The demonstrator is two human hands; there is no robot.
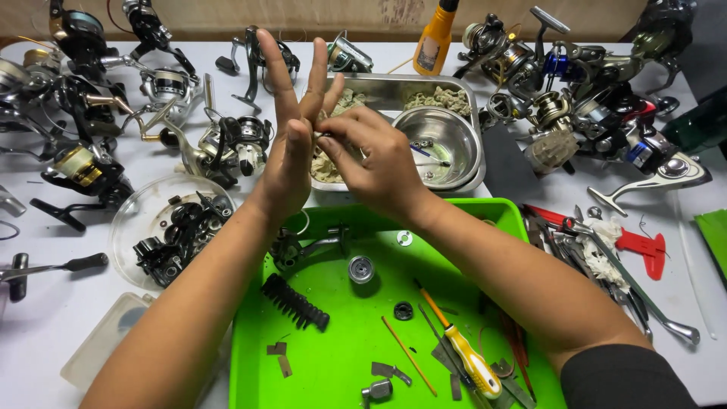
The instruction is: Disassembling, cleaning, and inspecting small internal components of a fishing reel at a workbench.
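Note:
My left hand (291, 132) is raised over the far edge of the green tray (333, 356), fingers spread and pointing up. My right hand (375, 159) presses against its palm side, with thumb and fingers pinched on something tiny that I cannot make out. Below the hands, on the tray, lie a dark reel body (303, 246), a small round metal spool (361, 269), a black ribbed spring-like part (295, 301) and a yellow-handled screwdriver (463, 352).
Many fishing reels crowd the white table, left (83, 98) and right (583, 98). A steel tray (394, 91) holds a metal bowl (443, 144) and greasy cloth. A clear lid with black parts (170, 227), a yellow bottle (434, 38), red pliers and tools (606, 242) lie around.

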